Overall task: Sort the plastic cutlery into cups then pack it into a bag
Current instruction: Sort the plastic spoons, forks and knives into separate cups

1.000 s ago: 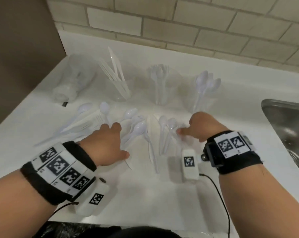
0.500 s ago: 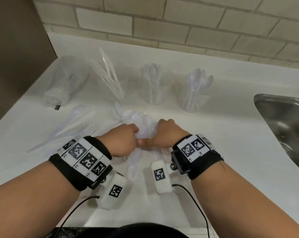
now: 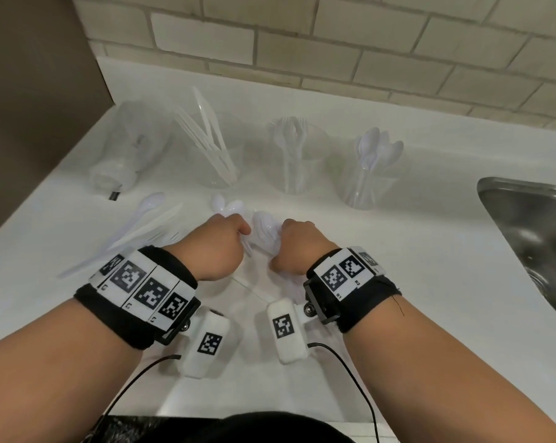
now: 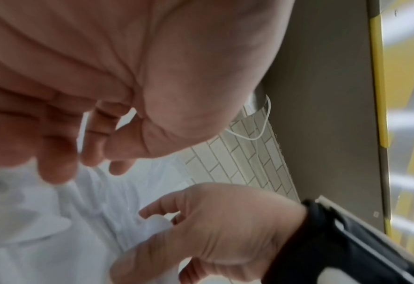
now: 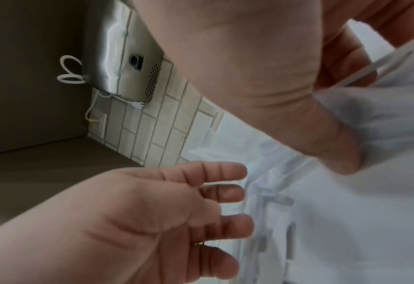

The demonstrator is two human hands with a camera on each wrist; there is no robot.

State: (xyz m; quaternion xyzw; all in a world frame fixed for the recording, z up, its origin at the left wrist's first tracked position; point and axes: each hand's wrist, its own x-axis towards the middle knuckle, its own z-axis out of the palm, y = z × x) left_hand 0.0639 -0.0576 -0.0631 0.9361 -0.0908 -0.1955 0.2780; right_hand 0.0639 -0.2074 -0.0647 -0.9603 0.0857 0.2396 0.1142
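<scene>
A bundle of white plastic spoons and forks (image 3: 263,231) lies on the white counter (image 3: 398,282) between my two hands. My right hand (image 3: 297,247) grips the bundle, thumb and curled fingers around the handles (image 5: 361,69). My left hand (image 3: 219,247) presses against the bundle's other side; in the right wrist view its fingers (image 5: 213,192) lie nearly straight against the cutlery (image 5: 347,211). Spoon bowls (image 3: 228,206) stick out past the left hand. Behind stand three clear cups: one with knives (image 3: 219,155), one with forks (image 3: 294,161), one with spoons (image 3: 366,177).
A spoon (image 3: 145,206), a knife (image 3: 155,222) and forks (image 3: 161,238) lie loose at the left. A bagged stack of clear cups (image 3: 123,161) lies on its side at the back left. A steel sink (image 3: 532,238) opens at the right. A tiled wall (image 3: 334,43) runs behind.
My hands swept inward from apart, gathering the scattered cutlery into one bundle. Since half a second ago they have drawn slightly apart, the right hand keeping its grip.
</scene>
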